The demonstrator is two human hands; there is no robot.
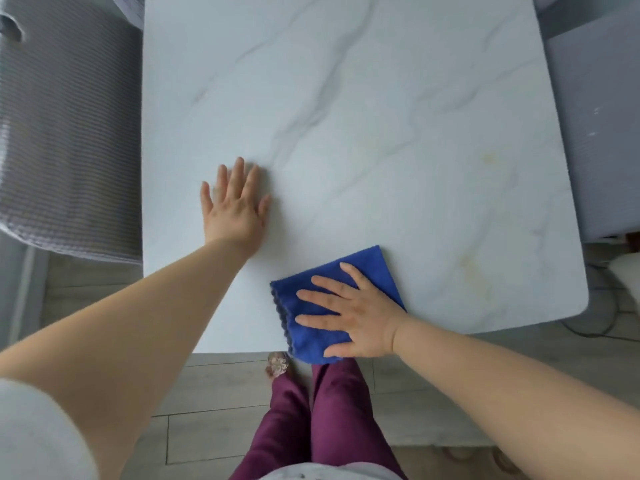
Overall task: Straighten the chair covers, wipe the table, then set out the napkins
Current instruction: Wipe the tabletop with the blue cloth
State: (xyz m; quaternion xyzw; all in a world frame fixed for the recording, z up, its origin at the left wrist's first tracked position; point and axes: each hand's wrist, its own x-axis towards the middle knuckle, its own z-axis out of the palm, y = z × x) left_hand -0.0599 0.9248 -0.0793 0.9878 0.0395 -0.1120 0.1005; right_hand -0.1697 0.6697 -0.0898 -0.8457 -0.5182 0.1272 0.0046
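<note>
Partly hidden under the flat right hand (356, 317), the blue cloth (311, 336) overhangs the table (381, 133); left hand (233, 209) splayed, empty.

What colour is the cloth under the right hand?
Deep blue, a folded cloth flat on the pale marbled table, seen in the head view.

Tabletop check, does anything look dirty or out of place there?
Yes. Faint yellowish stains mark the marble table near its right edge, beyond the blue cloth under the right hand. The left hand lies flat on bare surface.
</note>
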